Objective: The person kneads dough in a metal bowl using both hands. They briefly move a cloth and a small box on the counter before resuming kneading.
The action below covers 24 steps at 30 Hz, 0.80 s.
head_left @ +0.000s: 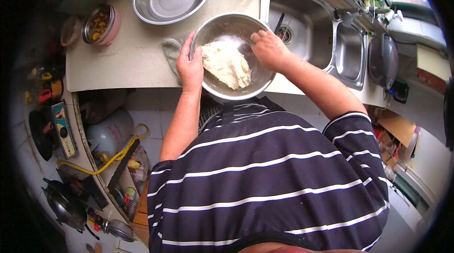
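A steel mixing bowl [263,74] stands at the counter's front edge, close against my body. Pale, sticky dough [226,66] lies in it in one rough lump, mostly on the left side. My left hand [190,69] grips the bowl's left rim, thumb toward the inside and fingers around the outer wall. Over the bowl's right side, my right hand [272,51] is closed with its fingers curled, near the inner wall and apart from the main lump. Whatever those fingers may hold is hidden.
A grey cloth [172,57] lies left of the bowl, partly under my left hand. Behind are a wide steel basin [176,17] and a pink-sided pot [111,30] with food. A double sink [309,31] is at the right. A yellow hose [124,151] runs below left.
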Each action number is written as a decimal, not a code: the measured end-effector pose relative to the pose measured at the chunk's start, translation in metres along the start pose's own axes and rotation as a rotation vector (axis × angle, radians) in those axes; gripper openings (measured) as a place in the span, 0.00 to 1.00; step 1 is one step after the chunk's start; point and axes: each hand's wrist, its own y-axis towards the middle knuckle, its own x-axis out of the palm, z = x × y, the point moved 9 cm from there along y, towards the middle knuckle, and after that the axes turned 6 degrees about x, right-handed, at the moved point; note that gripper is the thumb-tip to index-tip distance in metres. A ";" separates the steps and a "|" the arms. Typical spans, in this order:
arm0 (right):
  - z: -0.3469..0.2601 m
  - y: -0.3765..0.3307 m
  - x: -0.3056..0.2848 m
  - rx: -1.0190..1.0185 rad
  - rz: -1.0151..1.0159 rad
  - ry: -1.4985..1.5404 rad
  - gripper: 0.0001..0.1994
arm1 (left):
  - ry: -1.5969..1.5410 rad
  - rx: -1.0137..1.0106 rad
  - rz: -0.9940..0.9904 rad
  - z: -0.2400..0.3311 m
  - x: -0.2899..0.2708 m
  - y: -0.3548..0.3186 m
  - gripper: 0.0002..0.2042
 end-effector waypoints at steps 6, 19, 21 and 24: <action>-0.045 -0.040 0.044 0.044 -0.517 0.570 0.16 | 0.025 -0.022 0.085 -0.002 -0.004 -0.005 0.20; -0.041 -0.014 0.055 0.039 -0.695 0.595 0.17 | 0.187 0.080 0.028 0.009 -0.003 0.000 0.20; -0.021 0.000 0.040 0.096 -0.407 0.009 0.16 | 0.172 0.085 0.035 0.008 -0.004 0.000 0.20; -0.040 -0.011 0.052 -0.046 -0.655 0.283 0.12 | 0.141 0.078 0.043 0.004 -0.004 0.001 0.20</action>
